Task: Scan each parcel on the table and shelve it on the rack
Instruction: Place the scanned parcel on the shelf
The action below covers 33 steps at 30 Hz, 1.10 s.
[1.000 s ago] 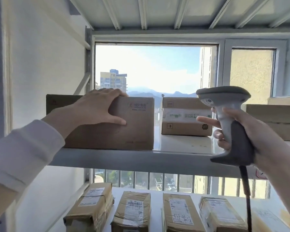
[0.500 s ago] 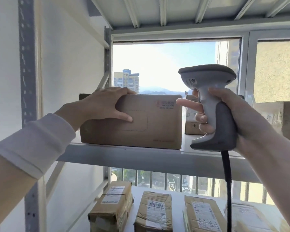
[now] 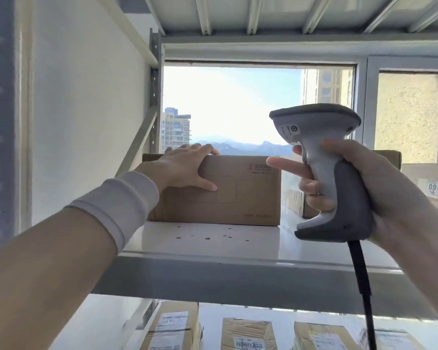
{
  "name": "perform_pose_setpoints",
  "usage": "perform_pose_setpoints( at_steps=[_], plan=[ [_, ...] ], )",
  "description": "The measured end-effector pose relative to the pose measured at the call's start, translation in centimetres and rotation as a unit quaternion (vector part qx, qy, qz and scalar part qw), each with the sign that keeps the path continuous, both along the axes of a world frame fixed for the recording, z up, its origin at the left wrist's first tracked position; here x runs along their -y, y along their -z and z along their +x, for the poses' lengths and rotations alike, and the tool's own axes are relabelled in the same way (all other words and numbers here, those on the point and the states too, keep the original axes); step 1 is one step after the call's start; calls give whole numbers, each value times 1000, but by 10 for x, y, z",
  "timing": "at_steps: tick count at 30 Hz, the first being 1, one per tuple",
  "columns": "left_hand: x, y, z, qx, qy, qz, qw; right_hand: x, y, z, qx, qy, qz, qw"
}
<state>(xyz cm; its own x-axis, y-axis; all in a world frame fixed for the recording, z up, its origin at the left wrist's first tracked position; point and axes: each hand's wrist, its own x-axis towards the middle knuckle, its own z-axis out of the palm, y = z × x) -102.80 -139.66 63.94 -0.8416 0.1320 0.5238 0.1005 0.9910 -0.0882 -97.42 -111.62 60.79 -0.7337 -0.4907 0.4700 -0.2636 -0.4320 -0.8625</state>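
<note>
One brown parcel (image 3: 238, 193) sits on the rack shelf (image 3: 213, 248), left side, back from the front edge. L hand (image 3: 185, 165) grips its top left corner, fingers over the top, thumb on the front, prob. to seat it square. R hand (image 3: 364, 183) is wrapped round the scanner (image 3: 326, 152) handle, index finger straight, head upright, so parked, not aimed. Red logo on parcel: unreadable. Tag on the box (image 3: 427, 183) at the shelf's right edge: "60" or "09". Print on the lower parcels (image 3: 248, 334): too small.

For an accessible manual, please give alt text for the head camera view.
A left hand grips the top edge of a cardboard parcel standing on a grey rack shelf, while the right hand holds a corded barcode scanner to its right. Taped parcels lie on the level below.
</note>
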Motion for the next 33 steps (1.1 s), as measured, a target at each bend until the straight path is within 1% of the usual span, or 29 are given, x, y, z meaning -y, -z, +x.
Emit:
perform_pose_setpoints(
  at_steps=[5,13,20,30,33],
  plan=[
    [13,-3,-27,3,8,13,1000,1,4,-9,3,16,-15,1000],
    [25,-3,-57,8,1,8,1000,1,6,-24,1,38,-4,999],
    [30,-1,-66,1,6,11,1000,2,9,-29,28,63,-11,998],
    [31,-1,-68,1,13,27,1000,-1,13,-21,52,70,-23,996],
    [32,-1,-69,6,1,13,1000,-3,15,-16,58,77,-31,995]
  ],
)
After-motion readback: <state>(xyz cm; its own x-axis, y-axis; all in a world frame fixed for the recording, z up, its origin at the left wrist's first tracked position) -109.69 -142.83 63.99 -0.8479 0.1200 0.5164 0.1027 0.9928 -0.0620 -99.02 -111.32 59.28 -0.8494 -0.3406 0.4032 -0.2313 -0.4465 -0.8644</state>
